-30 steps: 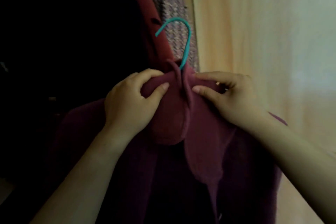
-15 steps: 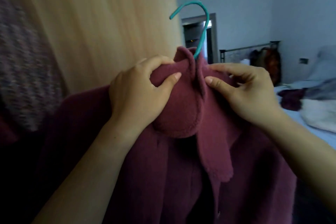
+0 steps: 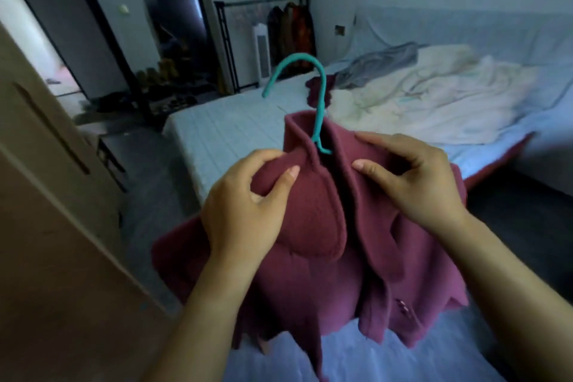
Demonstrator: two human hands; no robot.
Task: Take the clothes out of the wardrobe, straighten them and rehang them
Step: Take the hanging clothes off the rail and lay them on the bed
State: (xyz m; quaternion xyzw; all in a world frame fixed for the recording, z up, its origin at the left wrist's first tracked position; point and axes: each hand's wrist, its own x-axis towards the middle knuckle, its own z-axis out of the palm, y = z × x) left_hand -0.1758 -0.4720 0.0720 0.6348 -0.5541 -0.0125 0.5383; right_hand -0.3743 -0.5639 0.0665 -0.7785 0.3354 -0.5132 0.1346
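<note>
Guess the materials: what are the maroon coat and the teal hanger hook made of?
The maroon coat looks like thick wool or fleece. It is matte and slightly fuzzy, its edges are thick and rounded, and the lapel bunches softly where the left hand grips it.

The teal hanger hook is probably wire with a plastic or rubber coating. It is thin and evenly coloured with a dull sheen. The core is not visible.

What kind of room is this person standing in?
Most likely a bedroom. A bed with a rumpled cream blanket lies ahead, and a clothes rack with hanging garments stands by the far wall. The left hand and the right hand grip a maroon coat on a teal hanger.
</note>
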